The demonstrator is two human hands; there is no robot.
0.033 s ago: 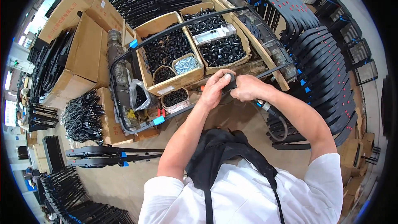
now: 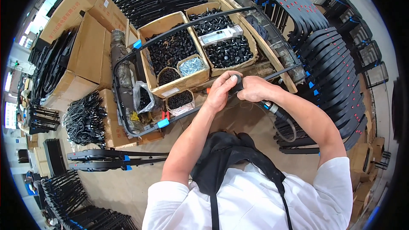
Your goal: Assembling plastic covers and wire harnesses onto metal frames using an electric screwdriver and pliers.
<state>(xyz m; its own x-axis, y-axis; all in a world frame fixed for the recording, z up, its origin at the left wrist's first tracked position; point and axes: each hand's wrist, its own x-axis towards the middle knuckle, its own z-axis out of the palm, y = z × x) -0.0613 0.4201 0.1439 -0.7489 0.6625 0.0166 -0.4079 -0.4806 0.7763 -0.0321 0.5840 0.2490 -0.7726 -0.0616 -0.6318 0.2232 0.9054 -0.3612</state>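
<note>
A large black rectangular frame (image 2: 118, 102) lies across the boxes in front of me. At its near side, my left hand (image 2: 221, 91) is closed around a small black part (image 2: 237, 84), its thumb on top. Just to the right, my right hand (image 2: 255, 89) wraps round an air tool; most of the tool is hidden by the fingers. Below that wrist show the tool's hose coupling (image 2: 272, 108) and a grey hose (image 2: 292, 134). Blue clips (image 2: 163, 123) sit on the frame.
Cardboard boxes (image 2: 160, 19) of black knobs, screws (image 2: 191, 66) and small black pieces stand inside the frame's outline. Curved black parts (image 2: 332, 59) are stacked on the right, with more behind. Bundled cables (image 2: 87, 119) and a tall carton (image 2: 87, 55) are on the left.
The hose and its coupling below my right wrist have shifted very slightly. Both hands stay at the same spot on the frame.
</note>
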